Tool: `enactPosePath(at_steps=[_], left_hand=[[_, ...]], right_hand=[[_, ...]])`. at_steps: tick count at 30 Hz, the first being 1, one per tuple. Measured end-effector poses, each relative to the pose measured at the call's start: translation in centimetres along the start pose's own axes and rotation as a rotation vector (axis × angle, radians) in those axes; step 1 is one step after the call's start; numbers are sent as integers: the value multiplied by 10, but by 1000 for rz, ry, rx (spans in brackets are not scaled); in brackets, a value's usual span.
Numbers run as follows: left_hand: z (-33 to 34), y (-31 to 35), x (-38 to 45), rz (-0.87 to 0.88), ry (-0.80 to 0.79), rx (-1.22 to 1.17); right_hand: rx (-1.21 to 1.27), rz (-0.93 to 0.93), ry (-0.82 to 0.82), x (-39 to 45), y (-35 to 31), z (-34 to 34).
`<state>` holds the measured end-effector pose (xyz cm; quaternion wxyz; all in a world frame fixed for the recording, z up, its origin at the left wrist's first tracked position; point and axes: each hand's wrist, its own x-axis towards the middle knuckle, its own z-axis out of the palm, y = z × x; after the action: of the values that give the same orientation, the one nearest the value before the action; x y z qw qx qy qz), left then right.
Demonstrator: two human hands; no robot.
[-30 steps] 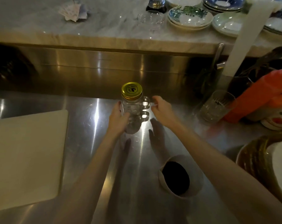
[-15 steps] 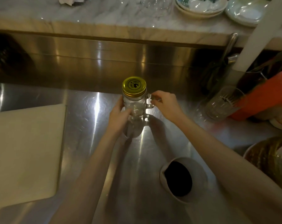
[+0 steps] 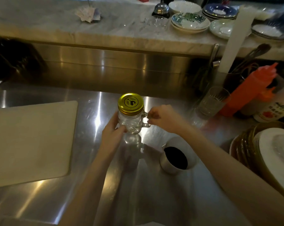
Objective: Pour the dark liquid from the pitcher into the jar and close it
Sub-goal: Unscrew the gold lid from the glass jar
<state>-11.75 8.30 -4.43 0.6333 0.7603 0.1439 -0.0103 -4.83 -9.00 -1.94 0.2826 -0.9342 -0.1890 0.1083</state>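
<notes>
Jar point(image 3: 131, 123): clear glass, handled, upright on the steel counter point(image 3: 92, 185), gold lid point(image 3: 130, 104) seated on top; glass looks empty. Position against the hands matches the earlier frames; lid remains on as before. Left hand point(image 3: 113, 130): fingers curled round the jar's lower body, gripping it, as half a second ago. Right hand point(image 3: 164, 118): fingers pinching the jar's handle point(image 3: 145, 119); a second ago it only reached toward that handle, since closed upon it. Pitcher point(image 3: 177, 156): pale, round, holding dark liquid point(image 3: 175, 158), standing near the jar on the right-hand side, under the right forearm, untouched and unmoved. Cutting board point(image 3: 30, 141): pale, well apart to the left. Drinking glass point(image 3: 211, 101) and orange squeeze bottle point(image 3: 250, 88): back right.
</notes>
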Motion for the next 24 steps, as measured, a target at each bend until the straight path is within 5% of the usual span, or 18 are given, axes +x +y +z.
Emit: enactPosePath(at_steps=[24], left_hand=[[-4,-52,-73,-100,-7,93]], right_hand=[[-388,-116,-331,-31,-19,39]])
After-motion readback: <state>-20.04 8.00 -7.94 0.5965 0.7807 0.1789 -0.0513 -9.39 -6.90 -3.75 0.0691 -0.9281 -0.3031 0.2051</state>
